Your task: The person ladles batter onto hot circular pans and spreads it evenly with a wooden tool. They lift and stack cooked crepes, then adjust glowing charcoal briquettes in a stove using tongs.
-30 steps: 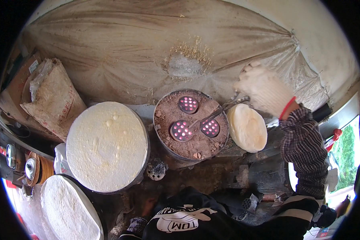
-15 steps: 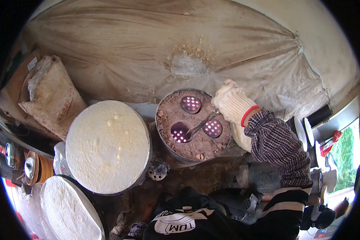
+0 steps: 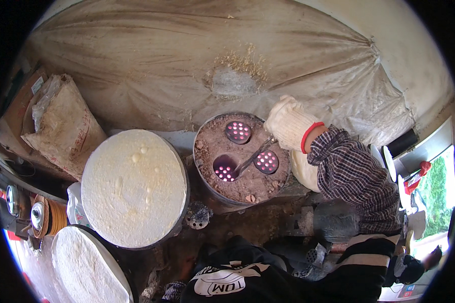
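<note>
My right hand (image 3: 288,121), in a white knit glove with a red cuff, is closed around dark metal fire tongs (image 3: 255,155). It hangs over the right rim of a round stove (image 3: 207,144) topped with brown ash. The tongs slant down to the left, their tips reaching a sunken hole where a honeycomb coal briquette (image 3: 224,172) glows pink. Whether they grip it I cannot tell. Two more glowing briquettes, one at the back (image 3: 238,132) and one at the right (image 3: 266,162), sit nearly level with the ash. Only my left sleeve (image 3: 174,291) shows at the lower edge.
Left of the stove stands a large round griddle (image 3: 134,187) with a pale, bubbled coating. A second pale round surface (image 3: 88,265) lies nearer. A spent briquette (image 3: 199,215) sits between griddle and stove. A worn sack (image 3: 65,118) leans behind; stained sheeting (image 3: 162,65) covers the back.
The whole view has shifted slightly. My gloved right hand keeps its grip, and the tongs' tips have moved a little to the right within the left hole.
</note>
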A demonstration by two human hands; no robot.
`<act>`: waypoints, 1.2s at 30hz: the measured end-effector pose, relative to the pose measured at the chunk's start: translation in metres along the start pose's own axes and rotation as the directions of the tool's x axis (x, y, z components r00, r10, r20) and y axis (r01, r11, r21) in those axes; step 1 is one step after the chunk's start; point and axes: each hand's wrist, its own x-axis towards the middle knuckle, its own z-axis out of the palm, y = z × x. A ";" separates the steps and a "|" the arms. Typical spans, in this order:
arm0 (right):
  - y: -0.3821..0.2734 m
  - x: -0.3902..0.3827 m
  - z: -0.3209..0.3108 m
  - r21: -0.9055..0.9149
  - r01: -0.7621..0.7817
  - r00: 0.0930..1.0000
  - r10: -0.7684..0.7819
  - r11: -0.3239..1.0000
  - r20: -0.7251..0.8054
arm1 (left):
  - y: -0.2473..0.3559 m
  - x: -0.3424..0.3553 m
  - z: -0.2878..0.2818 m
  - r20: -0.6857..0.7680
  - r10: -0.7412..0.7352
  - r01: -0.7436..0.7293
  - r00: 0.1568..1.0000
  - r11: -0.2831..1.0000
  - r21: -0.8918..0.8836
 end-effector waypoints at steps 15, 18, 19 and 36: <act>0.072 -0.190 -0.061 0.239 -0.457 0.884 0.410 0.856 0.223 | -0.105 0.104 -0.014 0.113 -0.022 0.023 0.993 1.000 -0.005; 0.064 -0.227 -0.048 0.279 -0.539 0.842 0.496 0.795 0.212 | -0.098 0.120 -0.026 0.182 0.032 -0.047 0.983 0.996 0.077; 0.060 -0.240 -0.041 0.303 -0.543 0.840 0.505 0.783 0.197 | -0.083 0.119 -0.026 0.200 0.019 -0.042 0.980 0.993 0.112; 0.060 -0.265 0.015 0.207 -0.435 0.896 0.444 0.877 0.000 | 0.073 0.051 0.022 0.165 0.078 -0.117 0.983 0.963 0.244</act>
